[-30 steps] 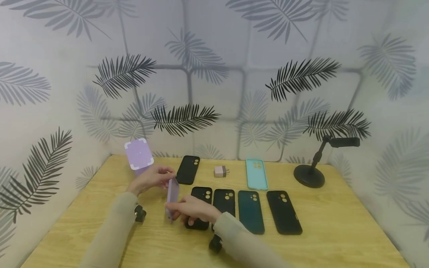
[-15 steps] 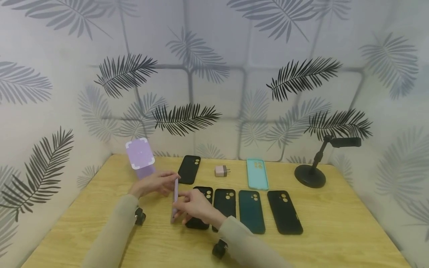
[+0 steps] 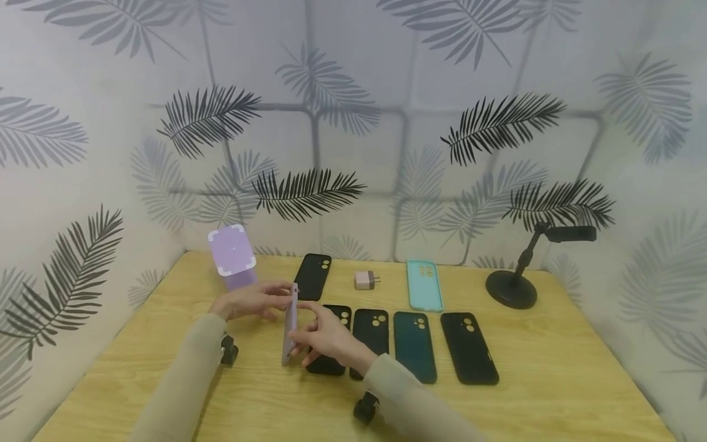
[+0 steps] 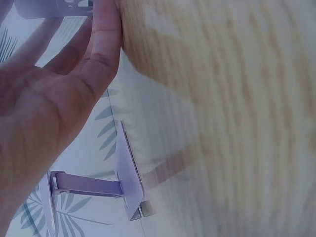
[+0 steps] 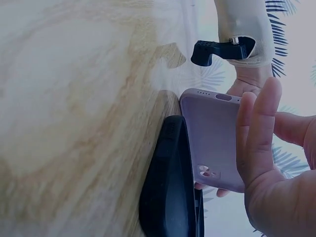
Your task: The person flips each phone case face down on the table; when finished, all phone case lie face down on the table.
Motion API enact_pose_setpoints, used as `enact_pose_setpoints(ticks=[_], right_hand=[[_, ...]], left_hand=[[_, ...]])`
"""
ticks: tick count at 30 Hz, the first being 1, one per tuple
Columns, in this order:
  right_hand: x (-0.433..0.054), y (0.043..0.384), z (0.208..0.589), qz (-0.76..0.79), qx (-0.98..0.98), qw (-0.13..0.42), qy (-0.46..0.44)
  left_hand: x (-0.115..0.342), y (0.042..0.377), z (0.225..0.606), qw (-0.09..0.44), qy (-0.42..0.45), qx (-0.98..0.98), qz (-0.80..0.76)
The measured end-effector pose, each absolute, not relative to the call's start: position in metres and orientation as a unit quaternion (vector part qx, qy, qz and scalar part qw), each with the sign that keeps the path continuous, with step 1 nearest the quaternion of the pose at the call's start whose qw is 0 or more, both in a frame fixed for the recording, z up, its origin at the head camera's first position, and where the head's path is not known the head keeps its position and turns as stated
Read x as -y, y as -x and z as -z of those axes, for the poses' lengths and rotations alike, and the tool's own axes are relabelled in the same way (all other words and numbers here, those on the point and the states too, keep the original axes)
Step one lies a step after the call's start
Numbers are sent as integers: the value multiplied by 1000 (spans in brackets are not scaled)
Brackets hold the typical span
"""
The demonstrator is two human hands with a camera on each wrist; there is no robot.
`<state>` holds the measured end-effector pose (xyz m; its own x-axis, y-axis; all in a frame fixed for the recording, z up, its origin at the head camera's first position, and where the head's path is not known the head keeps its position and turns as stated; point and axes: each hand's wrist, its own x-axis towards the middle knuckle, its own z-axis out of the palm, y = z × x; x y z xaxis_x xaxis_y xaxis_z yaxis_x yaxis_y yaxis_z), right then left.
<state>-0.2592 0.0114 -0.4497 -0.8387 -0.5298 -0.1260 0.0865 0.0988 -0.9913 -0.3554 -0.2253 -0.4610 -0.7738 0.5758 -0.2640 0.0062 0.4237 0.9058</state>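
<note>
A lilac phone case (image 3: 289,334) stands on its long edge over the table, almost edge-on in the head view. My left hand (image 3: 251,301) pinches its far end between thumb and fingers. Nearer to me, my right hand (image 3: 327,334) grips the case's other end by its edges. From the right wrist, the hollow inside of the lilac case (image 5: 212,136) shows, with camera holes at one corner and port holes along the short edge. A black phone case (image 5: 168,182) lies close beside it. Part of the lilac case (image 4: 47,9) shows beyond the left fingers.
Right of my hands, black cases (image 3: 371,341) and a dark teal case (image 3: 415,347) lie in a row. Behind are another black case (image 3: 312,277), a charger plug (image 3: 364,280) and a turquoise case (image 3: 424,286). A purple stand (image 3: 232,250) and a black stand (image 3: 510,290) flank them.
The lilac case has turned from slanted to nearly edge-on and shifted slightly right. Both hands have moved slightly with it, the right hand's fingers spreading along its side.
</note>
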Motion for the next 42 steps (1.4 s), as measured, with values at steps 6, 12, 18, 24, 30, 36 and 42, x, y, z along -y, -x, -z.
enact_pose_setpoints(ticks=[6,12,18,24,30,36,42], right_hand=[[-15,258,452,652,-704,234,155],[-15,258,453,654,-703,230,156],[-17,259,457,634,-717,243,155],[-16,261,462,611,-732,251,167],[-16,264,465,600,-738,266,158],[-15,267,465,593,-740,281,150],[-12,266,462,582,-749,284,141]], left_hand=[[221,356,460,280,-182,-803,-493],[223,355,457,267,-175,-822,-472],[223,355,454,248,-167,-850,-435],[220,356,454,234,-164,-866,-410],[219,356,456,215,-178,-882,-380],[217,358,457,206,-190,-894,-350],[217,358,457,204,-189,-897,-342]])
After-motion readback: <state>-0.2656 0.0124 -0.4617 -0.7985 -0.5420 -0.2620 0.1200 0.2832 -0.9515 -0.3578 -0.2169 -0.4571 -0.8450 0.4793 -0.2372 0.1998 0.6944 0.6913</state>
